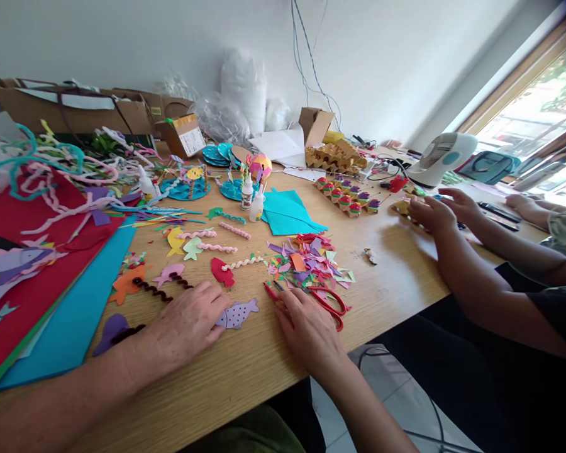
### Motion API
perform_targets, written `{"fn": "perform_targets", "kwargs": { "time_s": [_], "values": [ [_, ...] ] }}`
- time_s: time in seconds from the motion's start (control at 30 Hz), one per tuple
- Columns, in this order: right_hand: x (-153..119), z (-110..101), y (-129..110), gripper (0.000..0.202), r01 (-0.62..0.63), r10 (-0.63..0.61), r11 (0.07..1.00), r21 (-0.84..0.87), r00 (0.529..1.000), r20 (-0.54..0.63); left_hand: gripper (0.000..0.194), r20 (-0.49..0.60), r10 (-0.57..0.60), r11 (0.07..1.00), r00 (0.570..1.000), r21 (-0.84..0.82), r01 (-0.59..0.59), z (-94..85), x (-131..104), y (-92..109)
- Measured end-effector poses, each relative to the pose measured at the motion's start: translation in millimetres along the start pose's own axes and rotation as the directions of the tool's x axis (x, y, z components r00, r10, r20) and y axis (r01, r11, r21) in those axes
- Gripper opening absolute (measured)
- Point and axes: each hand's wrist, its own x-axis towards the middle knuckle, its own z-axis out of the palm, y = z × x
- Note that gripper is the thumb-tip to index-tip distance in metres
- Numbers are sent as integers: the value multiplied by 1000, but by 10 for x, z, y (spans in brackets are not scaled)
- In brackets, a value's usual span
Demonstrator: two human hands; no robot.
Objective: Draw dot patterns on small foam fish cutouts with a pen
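Observation:
My left hand (188, 321) rests on the table with its thumb and fingers closed over one end of a purple paper fish (238, 314) with dark dots, holding it against the wood. Part of the fish is hidden under the fingers. My right hand (309, 327) lies just right of the fish, fingers curled around a thin red pencil (270, 291) whose tip points up and left. Red-handled scissors (332, 307) lie beside and partly behind this hand. Around my left hand are an orange paper fish (128, 284), a pink fish (167, 274) and a red fish (221, 272), with twisted pipe cleaners.
Paper scraps (306, 261) lie heaped beyond my right hand. Glue bottles (256, 206) stand near turquoise sheets (290, 212). Coloured sheets (70, 327) cover the left side. Painted egg cartons (346, 196) sit farther back. At right, another person's hands (431, 211) work near a white fan (446, 157).

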Motion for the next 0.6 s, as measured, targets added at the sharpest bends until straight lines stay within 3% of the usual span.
{"fn": "perform_targets", "kwargs": {
  "time_s": [0.17,0.33,0.43,0.6],
  "values": [
    [7,-17,-6,12,6,-6,1000,-15,1000,-7,8,19,13,1000,1000,14,-13,-4,24,-18],
    [91,-76,-54,13,104,-100,985,137,994,-35,10,0,26,1000,1000,-4,-26,29,17,-26],
    [189,-128,-128,18,183,-187,968,172,982,8,10,-15,26,1000,1000,-4,-26,53,12,-25],
    [299,-176,-224,16,246,-250,968,42,959,136,13,-9,15,999,1000,29,-14,46,7,18]
  ]
}}
